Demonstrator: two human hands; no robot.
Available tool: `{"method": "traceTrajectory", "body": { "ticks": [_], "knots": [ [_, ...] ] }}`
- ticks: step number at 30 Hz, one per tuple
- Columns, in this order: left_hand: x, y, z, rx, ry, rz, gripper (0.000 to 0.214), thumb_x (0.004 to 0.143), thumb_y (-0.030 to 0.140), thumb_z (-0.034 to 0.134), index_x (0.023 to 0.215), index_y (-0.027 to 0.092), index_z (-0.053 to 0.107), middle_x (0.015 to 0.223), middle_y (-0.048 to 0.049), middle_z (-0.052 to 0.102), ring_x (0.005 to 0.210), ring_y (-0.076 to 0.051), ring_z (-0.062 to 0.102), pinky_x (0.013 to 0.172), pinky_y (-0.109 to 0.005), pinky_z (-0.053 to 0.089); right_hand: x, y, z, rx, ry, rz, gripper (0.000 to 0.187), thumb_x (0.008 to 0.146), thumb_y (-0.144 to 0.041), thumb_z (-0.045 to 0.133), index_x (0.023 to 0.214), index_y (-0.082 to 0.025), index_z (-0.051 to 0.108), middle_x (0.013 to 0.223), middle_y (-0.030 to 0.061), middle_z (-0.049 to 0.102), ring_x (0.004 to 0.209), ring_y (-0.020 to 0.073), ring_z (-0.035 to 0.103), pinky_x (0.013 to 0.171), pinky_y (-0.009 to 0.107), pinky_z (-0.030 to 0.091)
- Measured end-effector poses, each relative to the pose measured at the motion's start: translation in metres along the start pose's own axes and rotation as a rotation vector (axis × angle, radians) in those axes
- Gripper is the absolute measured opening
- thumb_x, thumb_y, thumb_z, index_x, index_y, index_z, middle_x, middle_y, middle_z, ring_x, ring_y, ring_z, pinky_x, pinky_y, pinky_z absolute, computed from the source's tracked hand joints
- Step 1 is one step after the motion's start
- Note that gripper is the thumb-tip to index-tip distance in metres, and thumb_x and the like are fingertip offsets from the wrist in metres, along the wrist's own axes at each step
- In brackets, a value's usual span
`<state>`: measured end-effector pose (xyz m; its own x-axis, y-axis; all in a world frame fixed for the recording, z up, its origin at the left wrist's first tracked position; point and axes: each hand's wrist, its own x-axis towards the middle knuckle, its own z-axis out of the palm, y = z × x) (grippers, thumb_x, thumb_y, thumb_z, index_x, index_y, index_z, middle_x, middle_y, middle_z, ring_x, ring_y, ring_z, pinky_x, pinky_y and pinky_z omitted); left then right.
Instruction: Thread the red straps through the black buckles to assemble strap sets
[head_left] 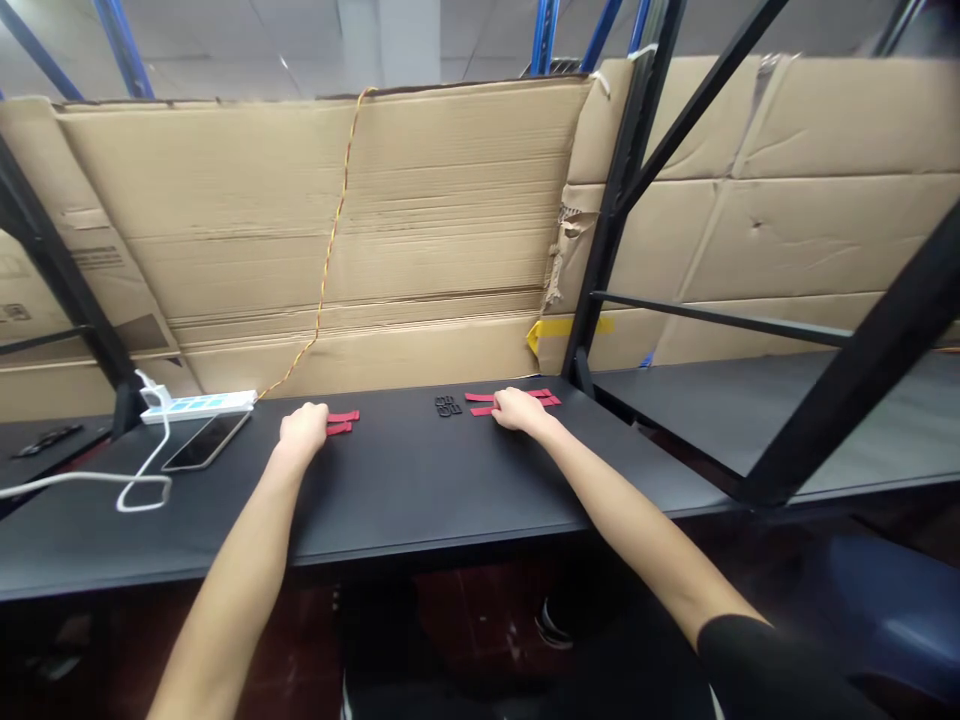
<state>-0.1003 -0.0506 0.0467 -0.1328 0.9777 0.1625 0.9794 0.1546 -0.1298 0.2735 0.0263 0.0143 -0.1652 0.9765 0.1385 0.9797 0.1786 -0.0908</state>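
My left hand (pixel 304 430) rests on the black tabletop with its fingers curled closed. Two short red straps (pixel 343 417) stick out from its right side; their left ends are hidden behind the hand, so its grip is not visible. To the right, my right hand (pixel 516 409) is closed, thumb and fingers pinched at a red strap (pixel 481 411). Another red strap (pixel 478 397) lies just behind it, partly covered by the hand. Between the hands, nearer the right one, sits a small cluster of black plastic buckles (pixel 448 406).
A phone (pixel 208 441) lies at the left beside a white power strip (pixel 199 406) with a looping white cable (pixel 142 490). Cardboard (pixel 360 230) walls the back of the black table (pixel 420 500). Black metal frame posts (pixel 611 220) rise on both sides.
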Motion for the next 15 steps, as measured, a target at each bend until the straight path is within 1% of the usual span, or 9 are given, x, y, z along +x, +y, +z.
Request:
{"method": "traceTrajectory", "body": {
  "ticks": [2, 4, 6, 8, 9, 10, 11, 13, 15],
  "knots": [
    [0.001, 0.007, 0.001, 0.002, 0.089, 0.054, 0.021, 0.086, 0.025, 0.049, 0.092, 0.017, 0.068, 0.104, -0.0154, 0.065, 0.098, -0.030, 0.063, 0.082, -0.039, 0.047, -0.001, -0.003, -0.004, 0.063, -0.055, -0.071, 0.017, 0.082, -0.024, 0.054, 0.086, -0.014, 0.067, 0.096, 0.0132, 0.068, 0.084, 0.0229, 0.063, 0.068, 0.028, 0.043],
    [0.000, 0.019, 0.002, -0.031, 0.175, 0.155, 0.027, 0.089, 0.032, 0.046, 0.093, 0.019, 0.069, 0.104, -0.0125, 0.066, 0.099, -0.027, 0.062, 0.084, -0.037, 0.046, -0.004, -0.009, -0.007, 0.188, -0.126, -0.221, 0.016, 0.081, -0.026, 0.057, 0.081, -0.015, 0.068, 0.085, 0.0094, 0.069, 0.077, 0.0200, 0.062, 0.067, 0.026, 0.043],
    [-0.002, 0.035, 0.004, -0.118, 0.209, 0.321, 0.031, 0.091, 0.038, 0.045, 0.100, 0.021, 0.069, 0.106, -0.0093, 0.066, 0.098, -0.023, 0.061, 0.086, -0.032, 0.045, -0.006, -0.017, -0.008, 0.387, -0.211, -0.411, 0.018, 0.080, -0.029, 0.059, 0.087, -0.015, 0.070, 0.083, 0.0068, 0.070, 0.075, 0.0179, 0.062, 0.067, 0.025, 0.045],
    [-0.006, 0.051, 0.008, -0.222, 0.230, 0.510, 0.034, 0.093, 0.040, 0.043, 0.107, 0.023, 0.068, 0.111, -0.0072, 0.065, 0.101, -0.020, 0.060, 0.090, -0.030, 0.044, -0.006, -0.024, -0.006, 0.614, -0.252, -0.553, 0.027, 0.082, -0.032, 0.058, 0.100, -0.016, 0.069, 0.089, 0.0064, 0.070, 0.075, 0.0163, 0.063, 0.067, 0.026, 0.047],
    [-0.009, 0.059, 0.010, -0.260, 0.223, 0.586, 0.035, 0.093, 0.040, 0.042, 0.111, 0.024, 0.067, 0.114, -0.0068, 0.064, 0.103, -0.020, 0.059, 0.091, -0.030, 0.044, -0.005, -0.027, -0.004, 0.702, -0.234, -0.584, 0.030, 0.083, -0.033, 0.057, 0.105, -0.016, 0.067, 0.093, 0.0069, 0.070, 0.075, 0.0160, 0.063, 0.068, 0.027, 0.049],
    [-0.012, 0.067, 0.012, -0.292, 0.215, 0.640, 0.035, 0.094, 0.040, 0.042, 0.115, 0.024, 0.066, 0.117, -0.0068, 0.062, 0.106, -0.020, 0.058, 0.091, -0.030, 0.043, -0.003, -0.029, -0.001, 0.752, -0.177, -0.586, 0.031, 0.085, -0.032, 0.055, 0.108, -0.016, 0.066, 0.095, 0.0077, 0.070, 0.075, 0.0161, 0.064, 0.069, 0.028, 0.050],
    [-0.016, 0.074, 0.013, -0.318, 0.211, 0.684, 0.036, 0.094, 0.039, 0.042, 0.119, 0.025, 0.064, 0.119, -0.0069, 0.061, 0.107, -0.021, 0.057, 0.092, -0.031, 0.043, -0.001, -0.031, 0.002, 0.759, -0.088, -0.566, 0.029, 0.087, -0.030, 0.053, 0.108, -0.015, 0.066, 0.098, 0.0086, 0.070, 0.077, 0.0169, 0.064, 0.071, 0.030, 0.051],
    [-0.024, 0.086, 0.015, -0.345, 0.191, 0.771, 0.038, 0.095, 0.040, 0.041, 0.124, 0.026, 0.060, 0.126, -0.0069, 0.059, 0.110, -0.021, 0.055, 0.093, -0.033, 0.042, 0.004, -0.031, 0.011, 0.657, 0.096, -0.520, 0.024, 0.087, -0.022, 0.051, 0.103, -0.015, 0.068, 0.102, 0.0101, 0.070, 0.088, 0.0198, 0.064, 0.081, 0.034, 0.050],
    [-0.032, 0.096, 0.016, -0.362, 0.154, 0.843, 0.039, 0.096, 0.041, 0.038, 0.127, 0.028, 0.059, 0.130, -0.0058, 0.057, 0.113, -0.022, 0.054, 0.095, -0.034, 0.040, 0.008, -0.028, 0.020, 0.506, 0.180, -0.520, 0.024, 0.086, -0.015, 0.051, 0.103, -0.016, 0.068, 0.108, 0.0111, 0.069, 0.101, 0.0222, 0.062, 0.092, 0.036, 0.046]
  ]
}}
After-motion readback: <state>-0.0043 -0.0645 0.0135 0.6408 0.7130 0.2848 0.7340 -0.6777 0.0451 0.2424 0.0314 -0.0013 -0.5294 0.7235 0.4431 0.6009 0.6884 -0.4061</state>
